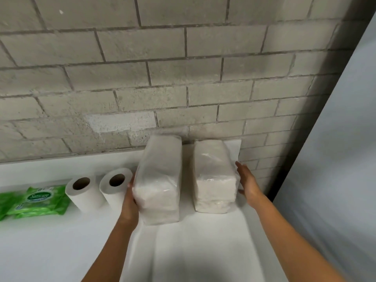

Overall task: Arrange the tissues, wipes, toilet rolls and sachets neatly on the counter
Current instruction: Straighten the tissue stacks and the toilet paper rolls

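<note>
Two plastic-wrapped white tissue packs stand side by side on the white counter (pixel 61 241) against the brick wall. My left hand (pixel 130 202) grips the left side of the left tissue pack (pixel 160 180). My right hand (pixel 247 183) lies flat, fingers apart, against the right side of the right tissue pack (pixel 215 176). Two toilet rolls (pixel 81 192) (pixel 115 186) lie left of the packs with their cardboard cores facing me. Green wipes packets (pixel 38 200) lie stacked at the far left.
A white sheet (pixel 183 251) covers the counter under the tissue packs and toward me. The grey brick wall (pixel 162 78) bounds the back. A pale panel (pixel 335 159) rises on the right.
</note>
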